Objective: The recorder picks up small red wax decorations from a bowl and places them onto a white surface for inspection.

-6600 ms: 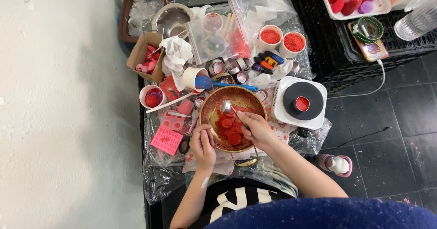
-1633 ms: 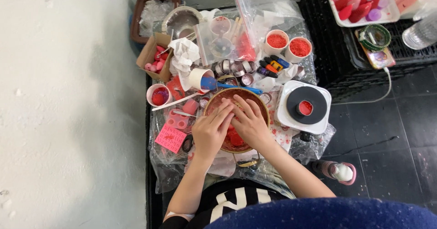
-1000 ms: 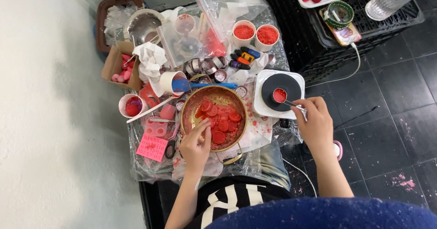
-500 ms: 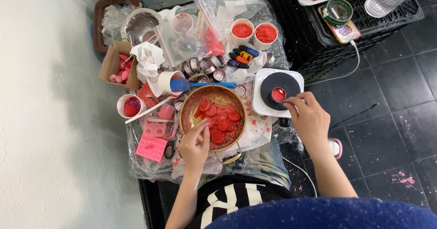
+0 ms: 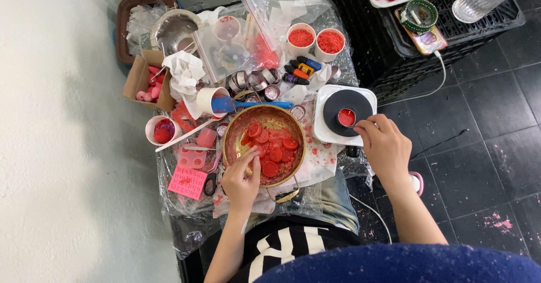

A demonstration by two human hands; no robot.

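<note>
A brass-coloured bowl (image 5: 234, 126) holds several red discs (image 5: 274, 148) in red liquid. My left hand (image 5: 241, 180) reaches over its near rim, fingertips pinched on a red disc at the near left. My right hand (image 5: 384, 148) rests on the near right corner of a white hot plate (image 5: 326, 136), with its curled fingertips beside a small red-filled cup (image 5: 346, 117) on the black burner. Whether those fingers hold anything is hidden.
Two white cups of red granules (image 5: 315, 38), small dye bottles (image 5: 298, 69), a blue spatula (image 5: 253, 104), metal tins (image 5: 253, 80), a pink mould (image 5: 191, 158), a pink note (image 5: 187, 181) and a cardboard box (image 5: 141, 80) crowd the plastic-covered table. A black crate (image 5: 394, 58) stands to the right.
Both hands were in the bowl; my right hand then went to the hot plate, drew back slightly, and now its fingers are beside the small cup again. My left hand stays at the bowl.
</note>
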